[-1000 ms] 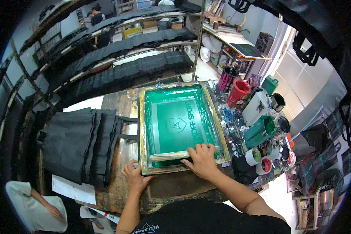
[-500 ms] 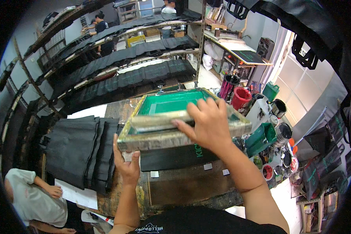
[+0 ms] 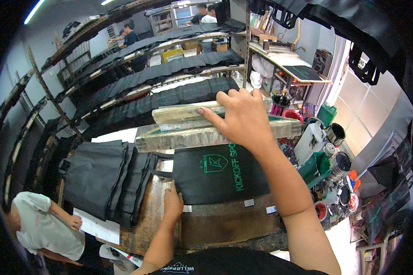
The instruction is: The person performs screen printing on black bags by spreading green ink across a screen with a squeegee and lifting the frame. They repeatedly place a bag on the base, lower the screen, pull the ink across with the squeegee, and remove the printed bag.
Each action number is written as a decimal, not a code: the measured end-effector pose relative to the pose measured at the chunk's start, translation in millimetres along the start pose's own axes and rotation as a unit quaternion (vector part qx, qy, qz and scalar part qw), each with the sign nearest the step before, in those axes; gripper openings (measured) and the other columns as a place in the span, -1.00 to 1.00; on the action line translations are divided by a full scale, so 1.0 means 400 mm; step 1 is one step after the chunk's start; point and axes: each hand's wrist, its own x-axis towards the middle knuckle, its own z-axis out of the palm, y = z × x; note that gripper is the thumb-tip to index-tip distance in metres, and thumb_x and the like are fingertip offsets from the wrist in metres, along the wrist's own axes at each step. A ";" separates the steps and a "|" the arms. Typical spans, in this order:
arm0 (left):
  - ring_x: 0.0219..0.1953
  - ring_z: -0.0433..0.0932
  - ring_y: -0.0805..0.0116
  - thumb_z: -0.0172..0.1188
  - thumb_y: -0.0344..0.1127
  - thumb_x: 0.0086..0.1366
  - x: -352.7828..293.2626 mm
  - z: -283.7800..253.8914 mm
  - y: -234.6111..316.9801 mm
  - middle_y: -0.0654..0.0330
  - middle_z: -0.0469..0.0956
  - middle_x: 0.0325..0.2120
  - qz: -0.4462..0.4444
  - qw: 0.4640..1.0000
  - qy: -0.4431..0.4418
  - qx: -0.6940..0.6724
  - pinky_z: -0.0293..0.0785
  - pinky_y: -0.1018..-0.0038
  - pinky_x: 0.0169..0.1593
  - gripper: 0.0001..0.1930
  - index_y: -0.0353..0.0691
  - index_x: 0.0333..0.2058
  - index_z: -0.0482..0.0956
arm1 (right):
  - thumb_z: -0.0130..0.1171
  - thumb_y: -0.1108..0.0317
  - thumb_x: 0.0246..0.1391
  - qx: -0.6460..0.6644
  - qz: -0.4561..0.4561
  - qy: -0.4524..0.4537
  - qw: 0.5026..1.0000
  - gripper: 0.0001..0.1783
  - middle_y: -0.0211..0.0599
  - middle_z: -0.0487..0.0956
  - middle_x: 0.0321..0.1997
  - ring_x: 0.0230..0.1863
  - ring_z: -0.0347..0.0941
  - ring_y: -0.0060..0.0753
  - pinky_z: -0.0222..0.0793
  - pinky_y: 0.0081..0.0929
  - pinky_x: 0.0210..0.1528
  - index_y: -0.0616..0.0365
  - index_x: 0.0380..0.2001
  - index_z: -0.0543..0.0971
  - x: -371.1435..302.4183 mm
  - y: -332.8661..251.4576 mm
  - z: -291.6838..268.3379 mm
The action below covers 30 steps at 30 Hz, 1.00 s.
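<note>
My right hand [image 3: 245,117] grips a wooden-handled squeegee [image 3: 181,113] above the raised near rail of a screen-printing frame [image 3: 192,140]. Whether this hand also bears the frame's weight cannot be told. Beneath the tilted frame lies a flat black tote bag [image 3: 192,183] with a green printed crest and lettering; its far part is hidden by the frame. My left hand [image 3: 173,202] is at the bag's near left edge, index finger stretched forward and thumb apart from it. The bag's strap handles [image 3: 163,166] extend left, toward a stack of black bags [image 3: 94,174].
Small pale tabs [image 3: 248,202] dot the brown board [image 3: 225,224] in front of the bag. Paint tubs and a green container [image 3: 314,169] crowd the right side. Racks of black bags [image 3: 170,68] stand beyond. A person in a pale shirt [image 3: 48,224] is at the lower left.
The frame's near rail has risen away from me, uncovering the bag's green print. My left hand has left the frame's corner and come down to the bag's edge. The right hand still grips the squeegee.
</note>
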 end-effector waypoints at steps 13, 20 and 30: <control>-0.12 0.54 0.36 0.24 -0.46 0.28 0.265 -0.531 0.008 0.14 0.63 -0.13 0.165 0.957 0.109 -0.213 0.47 0.43 0.00 -0.61 -0.25 0.11 0.63 | 0.06 -0.32 0.27 -0.024 0.009 -0.057 0.998 -0.34 -0.17 0.66 -0.40 -0.27 0.59 -0.11 0.29 -0.06 -0.05 0.11 -0.39 0.69 0.010 0.006 0.002; -0.13 0.53 0.45 0.15 -0.55 0.32 0.107 -0.862 -0.301 0.21 0.59 -0.14 0.045 0.932 0.185 -0.310 0.43 0.53 0.05 -0.54 -0.28 0.20 0.56 | 0.13 -0.30 0.26 -0.013 -0.006 -0.009 1.000 -0.36 -0.13 0.62 -0.41 -0.24 0.55 -0.04 0.29 -0.06 -0.03 0.15 -0.39 0.66 -0.004 0.005 0.009; 0.26 0.51 0.16 0.15 -0.54 0.32 -0.089 -1.064 -0.967 -0.06 0.52 0.25 -0.224 0.914 0.318 -0.116 0.41 0.38 0.28 -0.53 -0.41 0.22 0.50 | 0.13 -0.27 0.27 -0.041 0.008 -0.045 0.998 -0.37 -0.07 0.63 -0.35 -0.20 0.56 -0.01 0.30 -0.06 -0.01 0.18 -0.35 0.64 0.012 -0.005 0.006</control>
